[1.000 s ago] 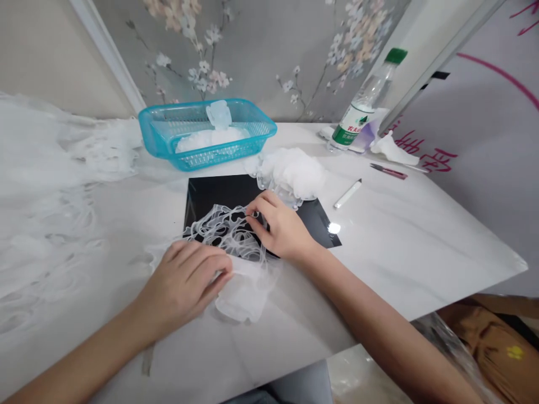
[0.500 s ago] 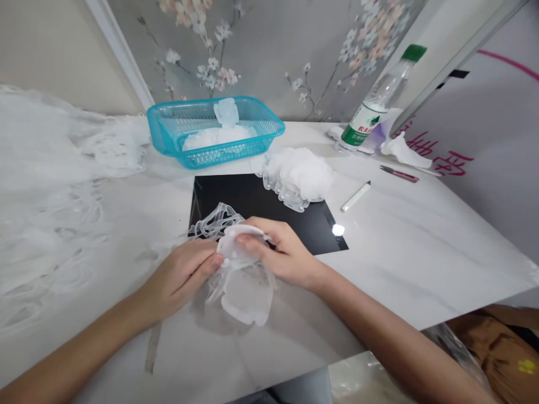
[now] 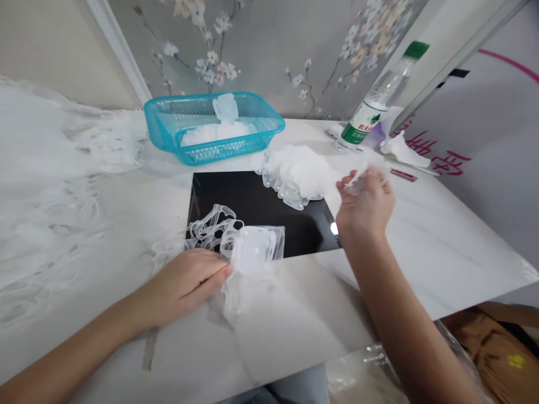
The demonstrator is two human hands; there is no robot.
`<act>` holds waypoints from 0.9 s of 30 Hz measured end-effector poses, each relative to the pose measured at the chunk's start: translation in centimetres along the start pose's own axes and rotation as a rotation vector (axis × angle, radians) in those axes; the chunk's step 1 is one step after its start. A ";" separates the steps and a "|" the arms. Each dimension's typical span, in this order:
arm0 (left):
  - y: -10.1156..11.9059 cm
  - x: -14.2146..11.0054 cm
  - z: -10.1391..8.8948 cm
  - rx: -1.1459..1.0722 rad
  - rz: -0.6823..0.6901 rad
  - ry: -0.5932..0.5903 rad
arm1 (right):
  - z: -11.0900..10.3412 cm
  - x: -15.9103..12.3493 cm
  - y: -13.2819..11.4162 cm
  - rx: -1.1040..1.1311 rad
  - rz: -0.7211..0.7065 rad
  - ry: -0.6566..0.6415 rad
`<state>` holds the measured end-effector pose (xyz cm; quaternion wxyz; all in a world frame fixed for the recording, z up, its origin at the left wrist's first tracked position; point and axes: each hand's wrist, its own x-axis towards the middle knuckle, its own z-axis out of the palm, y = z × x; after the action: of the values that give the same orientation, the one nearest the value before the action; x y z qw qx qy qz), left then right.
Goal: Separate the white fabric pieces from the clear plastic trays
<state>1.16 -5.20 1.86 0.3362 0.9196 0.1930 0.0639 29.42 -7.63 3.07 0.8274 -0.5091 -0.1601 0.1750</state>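
Observation:
My left hand (image 3: 193,283) pinches the edge of a translucent plastic sheet (image 3: 275,244) that has rounded cut shapes and thin, open waste strips (image 3: 213,224). The sheet lies partly over the near edge of a black mat (image 3: 303,230) and hangs toward me. Raised to the right of the mat, my right hand (image 3: 365,210) has its fingers closed on a thin translucent plastic piece (image 3: 368,165), smeared by motion. Between the hands and farther back, a heap of similar white plastic pieces (image 3: 301,171) sits on the mat's far right corner.
A blue plastic basket (image 3: 162,126) with more white pieces stands at the back. Right of it are a green-capped bottle (image 3: 364,123), crumpled white paper (image 3: 402,148) and a pink-handled tool (image 3: 404,175). A large mass of white plastic scrap (image 3: 46,146) covers the left side.
My right hand has left the sheet and moved right and away from me, with a plastic piece in it. My left hand stays nearly in place, still holding the sheet.

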 end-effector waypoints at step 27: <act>-0.7 -0.1 0.2 0.012 -0.008 0.636 | 1.4 -6.8 0.9 -0.669 -0.597 -1.392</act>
<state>0.89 -4.82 1.28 0.2540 0.8547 0.2926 0.3455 22.71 -9.25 2.28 0.3555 -0.4397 -0.8078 0.1662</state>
